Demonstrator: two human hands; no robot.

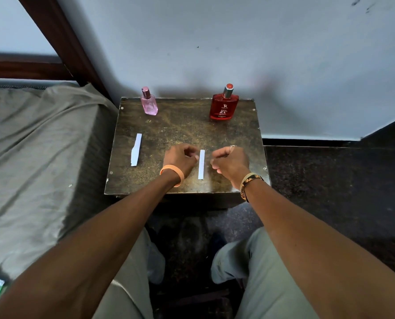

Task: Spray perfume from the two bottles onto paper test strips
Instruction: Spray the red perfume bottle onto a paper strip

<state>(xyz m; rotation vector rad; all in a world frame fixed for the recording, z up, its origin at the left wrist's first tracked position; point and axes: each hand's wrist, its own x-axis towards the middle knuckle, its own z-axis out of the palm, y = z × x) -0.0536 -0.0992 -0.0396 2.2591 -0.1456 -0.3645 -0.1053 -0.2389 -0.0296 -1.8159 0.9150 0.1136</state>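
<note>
Paper strip (pixel 201 164) lies betw. curled L grip (pixel 180 157) & R grip (pixel 231 161).

Left hand (pixel 180 158), right hand (pixel 231 161) (both curled) flank strip (pixel 201 164).

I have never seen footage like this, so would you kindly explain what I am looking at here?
There is no machine: a person wears one camera on the head, looking down at their own bare arms. The left hand and right hand hover with curled fingers on either side of a white paper strip lying on a small dark table; neither holds anything. A second strip lies further left. At the table's far edge stand a pink bottle, left, and a red bottle, right. A bed is beside the table.
</note>
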